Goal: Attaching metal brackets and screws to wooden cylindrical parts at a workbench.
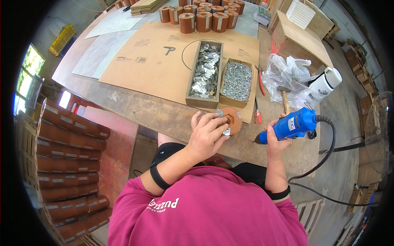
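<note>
My left hand has its bent fingers on a brown round piece with small metal plates at its edge. The piece rests near the front edge of the workbench, below the boxes. To the right, my right hand is wrapped round a blue corded power screwdriver. Its dark tip points left, a little apart from the round piece. A long wooden box of small metal plates and a carton full of screws stand just beyond my left hand.
Beyond lie red-handled pliers, a screwdriver, a hammer, plastic bags and a white bottle. Brown cylinders stand on flat cardboard at the back. More brown cylinders are stacked at left. A black cable hangs at right.
</note>
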`<state>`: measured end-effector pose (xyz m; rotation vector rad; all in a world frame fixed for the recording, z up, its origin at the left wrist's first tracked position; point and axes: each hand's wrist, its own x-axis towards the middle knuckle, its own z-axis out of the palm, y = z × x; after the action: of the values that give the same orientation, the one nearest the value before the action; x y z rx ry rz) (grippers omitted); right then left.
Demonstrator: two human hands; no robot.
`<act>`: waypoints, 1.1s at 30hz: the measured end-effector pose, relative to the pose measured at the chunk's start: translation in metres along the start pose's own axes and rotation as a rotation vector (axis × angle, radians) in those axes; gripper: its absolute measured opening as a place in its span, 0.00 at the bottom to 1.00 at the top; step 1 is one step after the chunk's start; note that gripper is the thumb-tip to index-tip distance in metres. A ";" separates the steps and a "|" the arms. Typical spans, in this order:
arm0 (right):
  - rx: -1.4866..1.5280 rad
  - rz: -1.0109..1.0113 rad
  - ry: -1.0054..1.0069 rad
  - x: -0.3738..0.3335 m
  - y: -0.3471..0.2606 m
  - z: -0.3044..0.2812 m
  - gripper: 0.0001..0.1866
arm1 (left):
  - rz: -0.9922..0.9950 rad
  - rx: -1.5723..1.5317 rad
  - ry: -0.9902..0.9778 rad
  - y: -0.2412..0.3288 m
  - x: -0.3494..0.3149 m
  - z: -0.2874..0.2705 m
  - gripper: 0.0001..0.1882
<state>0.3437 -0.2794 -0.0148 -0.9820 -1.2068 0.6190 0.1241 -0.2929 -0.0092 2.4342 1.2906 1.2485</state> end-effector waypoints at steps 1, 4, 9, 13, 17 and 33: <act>-0.009 -0.007 -0.007 0.000 0.001 -0.001 0.28 | 0.005 0.010 -0.001 0.000 0.000 0.000 0.17; -0.016 -0.012 0.003 0.001 0.002 0.000 0.28 | 0.018 0.030 -0.002 0.000 0.000 -0.001 0.17; -0.013 0.014 -0.003 0.002 0.000 0.000 0.28 | 0.032 0.057 -0.005 0.000 0.001 -0.001 0.16; 0.014 0.024 0.002 0.004 0.000 0.001 0.28 | 0.051 0.075 -0.019 -0.001 0.001 -0.002 0.16; -0.013 0.019 0.005 0.006 0.000 0.001 0.27 | 0.082 0.089 -0.039 -0.002 0.001 -0.005 0.16; -0.011 0.047 0.081 0.009 0.000 -0.007 0.25 | 0.094 0.073 -0.174 -0.043 0.101 0.007 0.15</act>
<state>0.3529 -0.2742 -0.0113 -1.0377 -1.1199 0.6041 0.1316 -0.1903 0.0289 2.6157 1.2078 0.9986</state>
